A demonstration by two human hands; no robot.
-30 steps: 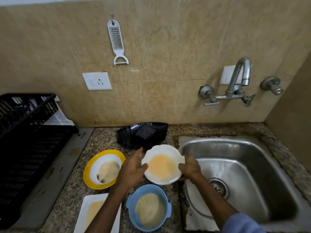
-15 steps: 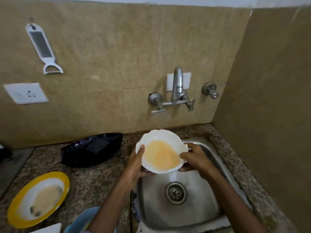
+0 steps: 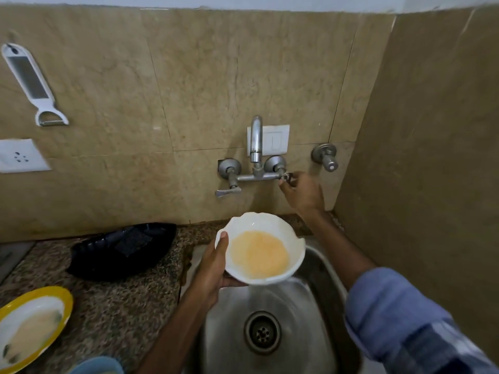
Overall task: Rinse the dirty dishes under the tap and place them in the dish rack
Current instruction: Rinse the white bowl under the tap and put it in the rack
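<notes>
My left hand (image 3: 213,268) holds a white scalloped bowl (image 3: 293,252) with an orange smear inside, thumb on its left rim, over the steel sink (image 3: 232,344). The bowl sits below the wall tap (image 3: 256,139); no water shows. My right hand (image 3: 302,191) is up at the wall, fingers closed on the tap's right handle (image 3: 286,176). A yellow-rimmed dirty plate (image 3: 64,300) lies on the counter at lower left, and a blue bowl's rim (image 3: 94,367) peeks in at the bottom edge. The dish rack is out of view.
A black dish (image 3: 91,263) holding a dark sponge (image 3: 132,240) sits on the granite counter left of the sink. A grater-peeler (image 3: 29,79) and a socket (image 3: 19,156) are on the back wall. A tiled side wall (image 3: 432,157) closes in on the right.
My right hand let go of the bowl and rose to the tap's right handle. The left hand alone keeps the bowl over the sink. The view swung right, away from the rack.
</notes>
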